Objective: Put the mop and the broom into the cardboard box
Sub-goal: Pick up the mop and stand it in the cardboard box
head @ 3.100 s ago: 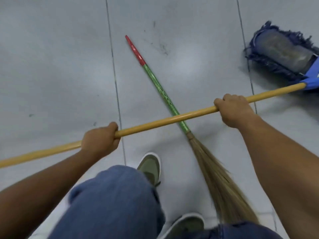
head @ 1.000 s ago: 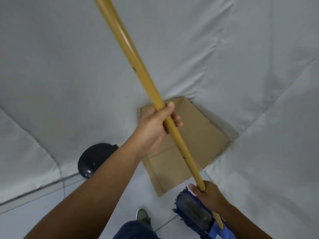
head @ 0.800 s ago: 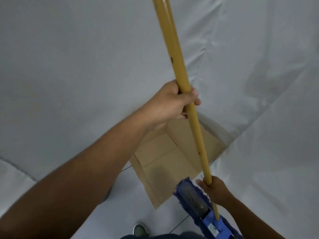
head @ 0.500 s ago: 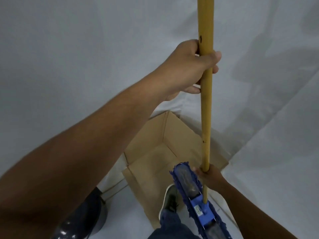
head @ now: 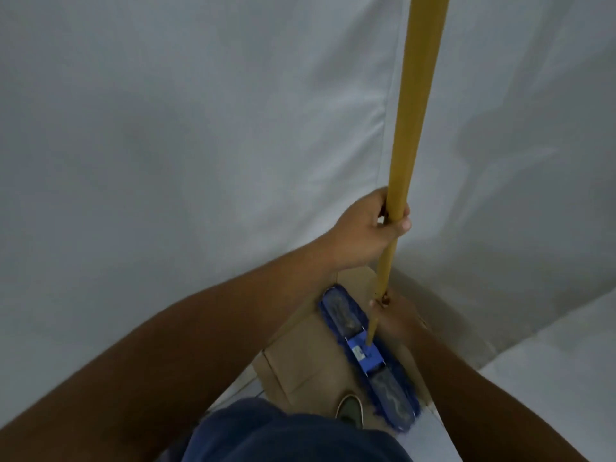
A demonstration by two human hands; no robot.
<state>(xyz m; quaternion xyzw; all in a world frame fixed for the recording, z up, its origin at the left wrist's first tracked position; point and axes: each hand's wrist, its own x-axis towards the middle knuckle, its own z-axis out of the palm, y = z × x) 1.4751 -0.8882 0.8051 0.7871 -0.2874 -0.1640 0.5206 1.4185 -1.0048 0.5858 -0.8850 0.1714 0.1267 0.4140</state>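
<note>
A: Where the white sheet (head: 200,145) hangs as a backdrop, what fills the frame first?

B: That sheet, draped over most of the view and folding down to the floor (head: 430,438) at the bottom right.

A: And next in size?

B: The mop (head: 366,355). Its yellow pole (head: 416,111) stands nearly upright, running from the top edge down to a blue head that lies across the open top of the box (head: 300,358).

A: Is the head inside the box?

B: It sits over the opening, one end near the far wall, the other reaching the near edge by the floor. Whether it touches the bottom, I cannot tell.

A: The box itself?

B: Brown cardboard, open, on the floor against the foot of the sheet.

A: The hands?

B: Left hand (head: 370,231) has its grip clenched round the pole partway up. Right hand (head: 396,315) grasps the pole low down, just above the head.

A: Anything smaller?

B: A shoe (head: 349,410) on the floor beside the near edge of the box, and a blue trouser leg (head: 283,435) below. No broom in view.
</note>
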